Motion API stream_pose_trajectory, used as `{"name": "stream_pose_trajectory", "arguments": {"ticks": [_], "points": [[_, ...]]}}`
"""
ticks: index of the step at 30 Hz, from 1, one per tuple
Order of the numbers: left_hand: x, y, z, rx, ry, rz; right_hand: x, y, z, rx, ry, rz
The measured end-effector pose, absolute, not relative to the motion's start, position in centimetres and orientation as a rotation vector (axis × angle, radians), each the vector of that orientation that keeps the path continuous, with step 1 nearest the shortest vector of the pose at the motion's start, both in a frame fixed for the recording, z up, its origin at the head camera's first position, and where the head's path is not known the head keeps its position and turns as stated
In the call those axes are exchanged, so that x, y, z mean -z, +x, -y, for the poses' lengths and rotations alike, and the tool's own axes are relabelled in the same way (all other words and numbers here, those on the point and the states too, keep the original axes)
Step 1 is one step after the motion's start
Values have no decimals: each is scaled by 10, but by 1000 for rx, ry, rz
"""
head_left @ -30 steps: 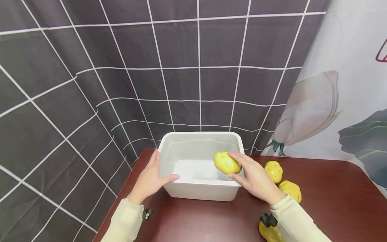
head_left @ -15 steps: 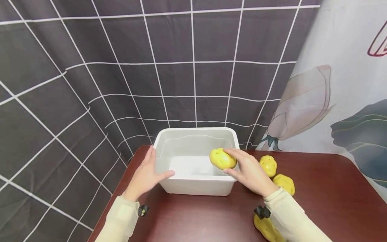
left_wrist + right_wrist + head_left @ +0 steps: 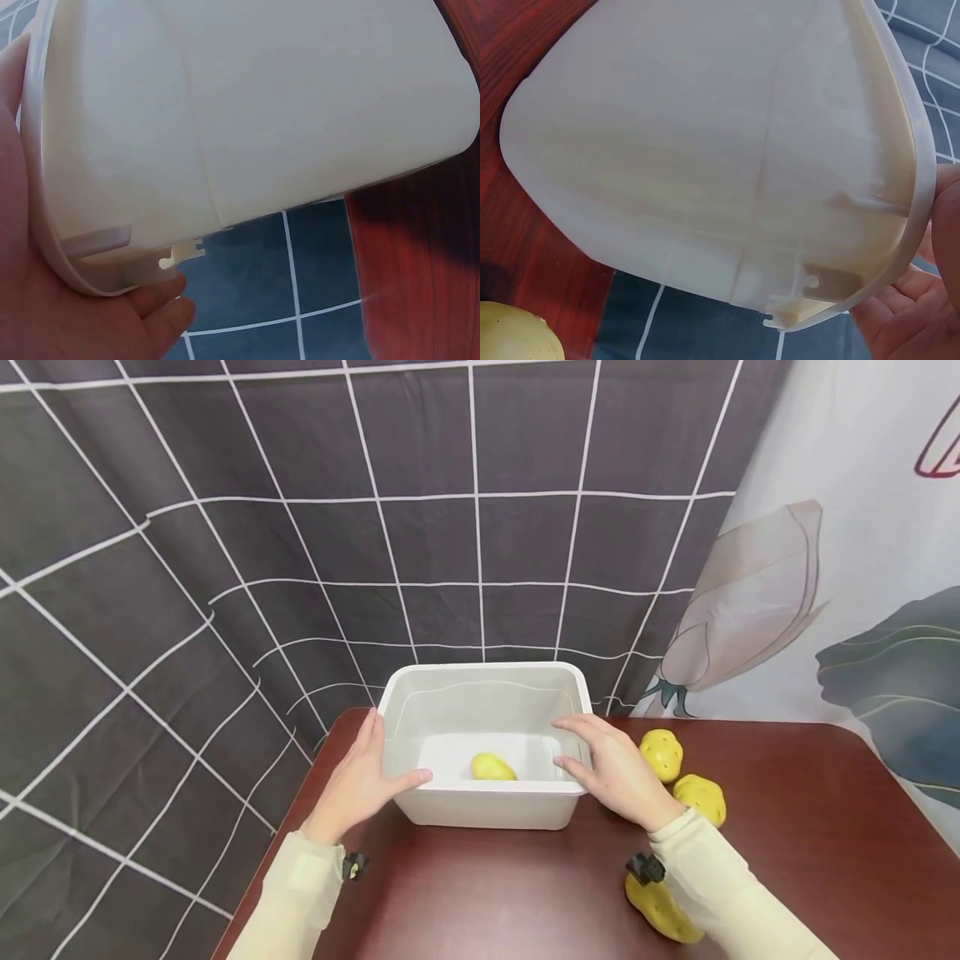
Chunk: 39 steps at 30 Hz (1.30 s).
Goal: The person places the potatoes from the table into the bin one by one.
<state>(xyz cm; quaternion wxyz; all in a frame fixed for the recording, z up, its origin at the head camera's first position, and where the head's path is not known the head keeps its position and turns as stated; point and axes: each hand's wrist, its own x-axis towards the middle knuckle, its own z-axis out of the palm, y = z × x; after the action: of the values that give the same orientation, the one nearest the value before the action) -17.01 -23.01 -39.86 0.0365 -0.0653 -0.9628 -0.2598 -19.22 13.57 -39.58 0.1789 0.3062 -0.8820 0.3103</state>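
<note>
A white plastic bin (image 3: 487,806) stands on the table. My left hand (image 3: 356,785) holds its near left corner, thumb over the front rim and fingers along the side. In the left wrist view the fingertips (image 3: 171,322) show below the bin's corner. One yellow potato (image 3: 492,767) lies on the bin's floor, its lower part hidden by the front wall. Over the near right corner is my right hand (image 3: 618,768), thumb and fingers spread apart with nothing between them. In the right wrist view its fingers (image 3: 900,300) lie close by the bin's rim.
Two yellow potatoes, a farther one (image 3: 662,755) and a nearer one (image 3: 701,799), lie right of the bin. Another potato (image 3: 660,910) is partly under the right sleeve. A dark checked curtain (image 3: 525,543) hangs behind the brown table (image 3: 480,893).
My right hand has let go of the potato, which now lies inside the bin. My left hand has stayed at the bin's corner. The head view has shifted slightly.
</note>
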Motion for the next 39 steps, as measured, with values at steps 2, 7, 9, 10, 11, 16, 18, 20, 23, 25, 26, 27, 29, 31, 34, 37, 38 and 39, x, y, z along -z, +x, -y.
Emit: {"name": "stream_pose_trajectory", "arguments": {"ticks": [2, 7, 9, 10, 11, 16, 18, 20, 23, 25, 26, 27, 29, 31, 34, 37, 38, 39], "points": [[396, -171, 229, 754, -214, 2982, 396, -192, -136, -883, 864, 2487], [384, -176, 227, 613, -270, 3066, 396, -192, -137, -897, 864, 2464], [380, -178, 227, 584, -305, 3082, 396, -193, -138, -907, 865, 2453], [378, -179, 226, 576, -324, 3080, 396, -193, -139, -914, 863, 2447], [377, -181, 226, 564, -339, 3079, 395, -194, -139, -918, 860, 2440], [381, -184, 227, 509, -342, 3080, 392, -189, -145, -935, 833, 2412], [383, -183, 227, 501, -325, 3078, 392, -185, -149, -943, 811, 2421], [385, -182, 227, 504, -310, 3073, 392, -181, -155, -953, 775, 2444], [388, -182, 225, 513, -299, 3062, 393, -173, -164, -958, 729, 2478], [389, -181, 224, 507, -291, 3059, 395, -170, -169, -965, 710, 2492], [390, -181, 224, 505, -288, 3056, 396, -168, -171, -967, 706, 2495], [390, -182, 224, 504, -286, 3054, 398, -167, -173, -969, 698, 2502], [391, -182, 224, 502, -279, 3055, 400, -164, -177, -975, 680, 2518], [392, -181, 224, 507, -269, 3061, 403, -161, -180, -968, 666, 2531], [393, -181, 224, 507, -257, 3062, 406, -156, -186, -944, 642, 2532], [393, -181, 224, 508, -253, 3055, 409, -151, -193, -906, 614, 2511], [393, -181, 224, 510, -253, 3052, 409, -149, -196, -897, 606, 2502], [394, -181, 224, 513, -252, 3051, 410, -147, -199, -891, 604, 2493]]}}
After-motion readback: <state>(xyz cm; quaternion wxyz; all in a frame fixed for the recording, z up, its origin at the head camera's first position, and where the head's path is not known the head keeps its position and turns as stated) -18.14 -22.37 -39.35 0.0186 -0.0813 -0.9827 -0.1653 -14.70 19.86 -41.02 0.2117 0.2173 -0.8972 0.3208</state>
